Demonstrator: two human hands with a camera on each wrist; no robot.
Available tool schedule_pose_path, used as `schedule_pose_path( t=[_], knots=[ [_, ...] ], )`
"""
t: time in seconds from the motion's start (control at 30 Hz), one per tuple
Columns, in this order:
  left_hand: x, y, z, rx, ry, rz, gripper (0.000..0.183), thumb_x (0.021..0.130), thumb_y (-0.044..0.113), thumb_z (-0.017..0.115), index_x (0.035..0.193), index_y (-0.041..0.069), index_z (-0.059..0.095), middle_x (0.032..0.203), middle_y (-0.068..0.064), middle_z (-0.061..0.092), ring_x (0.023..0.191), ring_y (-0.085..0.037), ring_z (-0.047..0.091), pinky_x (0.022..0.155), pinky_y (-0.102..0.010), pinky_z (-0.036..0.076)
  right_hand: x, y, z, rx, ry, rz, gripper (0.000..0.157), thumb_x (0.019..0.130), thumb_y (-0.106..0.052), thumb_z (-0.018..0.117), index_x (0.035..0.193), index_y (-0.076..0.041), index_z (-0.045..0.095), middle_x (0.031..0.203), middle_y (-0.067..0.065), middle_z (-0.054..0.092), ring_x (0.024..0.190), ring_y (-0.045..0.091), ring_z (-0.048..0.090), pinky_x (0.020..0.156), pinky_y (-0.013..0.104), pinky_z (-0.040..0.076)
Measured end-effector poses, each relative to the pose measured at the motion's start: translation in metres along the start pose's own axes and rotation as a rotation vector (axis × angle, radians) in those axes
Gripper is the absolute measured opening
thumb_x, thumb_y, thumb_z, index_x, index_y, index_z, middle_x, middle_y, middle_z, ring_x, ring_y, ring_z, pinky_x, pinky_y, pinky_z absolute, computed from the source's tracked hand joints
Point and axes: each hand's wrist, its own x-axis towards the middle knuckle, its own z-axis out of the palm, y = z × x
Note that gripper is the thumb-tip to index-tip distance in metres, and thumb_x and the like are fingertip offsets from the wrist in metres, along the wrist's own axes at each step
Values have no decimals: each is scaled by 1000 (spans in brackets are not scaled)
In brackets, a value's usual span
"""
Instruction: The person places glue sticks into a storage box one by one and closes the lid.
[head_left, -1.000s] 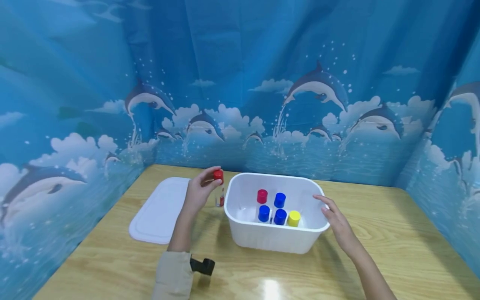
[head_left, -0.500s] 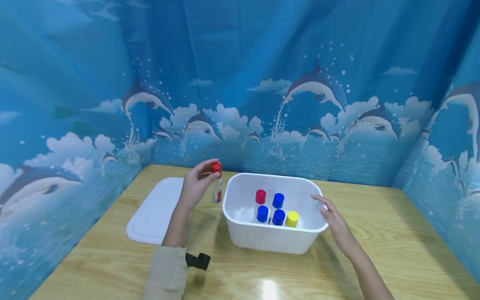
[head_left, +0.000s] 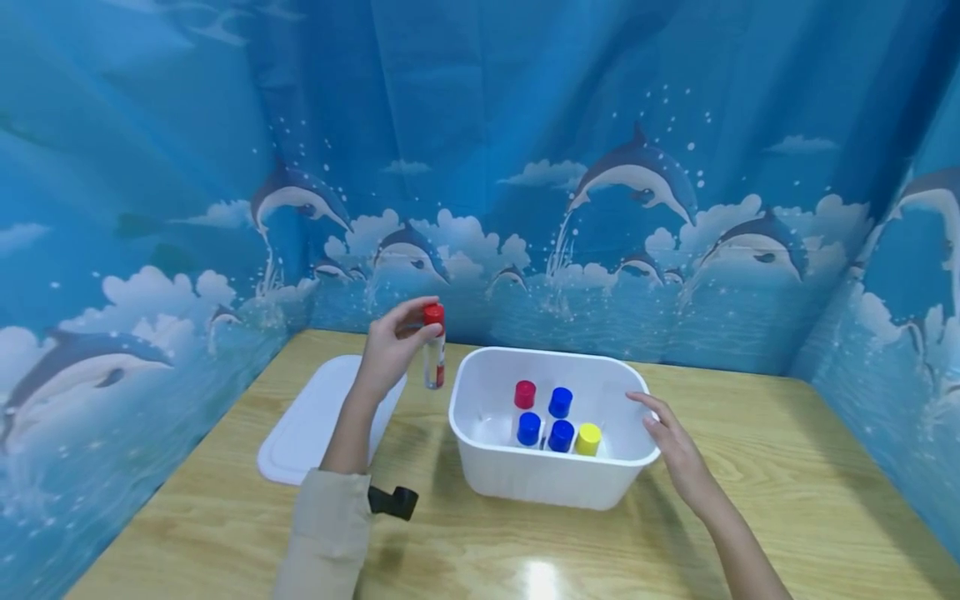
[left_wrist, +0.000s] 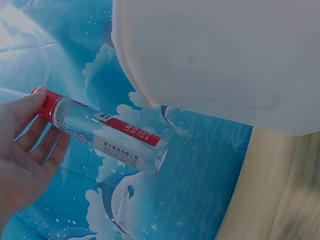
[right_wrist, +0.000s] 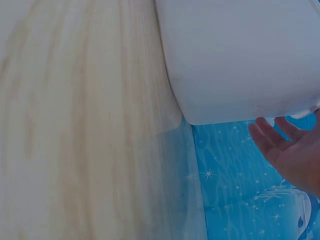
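Note:
By its red cap, my left hand (head_left: 390, 350) pinches a clear liquid glue bottle (head_left: 434, 358) with a red and white label. The bottle hangs upright above the table, just left of a white plastic bin (head_left: 540, 483). In the left wrist view the glue bottle (left_wrist: 110, 132) shows its label, with the thumb and fingers at the cap. My right hand (head_left: 678, 450) rests at the bin's right rim with relaxed fingers. From the right wrist, the right hand's (right_wrist: 295, 155) fingers appear loosely extended beside the bin wall. Inside stand bottles with blue caps (head_left: 560, 436), a red cap (head_left: 525, 394) and a yellow cap (head_left: 587, 439).
A flat white lid (head_left: 315, 425) lies on the wooden table (head_left: 465, 550), left of the bin and partly behind the left forearm. A blue dolphin-print curtain (head_left: 480, 167) closes off the back and sides. A black wrist mount (head_left: 393, 502) sits at the left sleeve.
My left hand has lifted the glue bottle up off the table, slightly to the left. My right hand and the bin have stayed in place.

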Motion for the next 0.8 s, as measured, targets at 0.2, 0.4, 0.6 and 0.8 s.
schedule_pose_path(
  t=[0.2, 0.4, 0.6, 0.8],
  knots=[
    [16, -13, -3, -18, 4, 36, 40, 87, 19, 64, 125, 11, 56, 114, -10, 59, 103, -21, 56, 86, -33, 47, 0, 0, 0, 14, 3, -6, 38, 101, -17, 28, 133, 1, 37, 139, 20, 31, 121, 41, 34, 91, 57, 33],
    [24, -1, -4, 8, 15, 119, 40, 87, 25, 64, 123, 12, 58, 111, -7, 61, 100, -17, 58, 85, -32, 48, -1, 0, 0, 42, -8, 8, 38, 101, -18, 29, 134, 1, 36, 141, 22, 28, 122, 43, 32, 92, 61, 30],
    [30, 15, -1, 24, 9, 180, 40, 86, 25, 65, 123, 11, 58, 113, -6, 61, 101, -16, 57, 85, -30, 48, -1, 0, 0, 16, 0, 0, 37, 101, -16, 28, 133, 1, 37, 139, 20, 30, 122, 40, 33, 92, 55, 33],
    [35, 23, 6, -18, -9, 218, 38, 86, 18, 65, 122, 7, 58, 113, -8, 60, 101, -18, 57, 85, -30, 48, -1, 0, 0, 3, 4, -2, 37, 101, -17, 29, 132, 1, 38, 138, 19, 31, 121, 39, 35, 91, 49, 36]
  ],
)
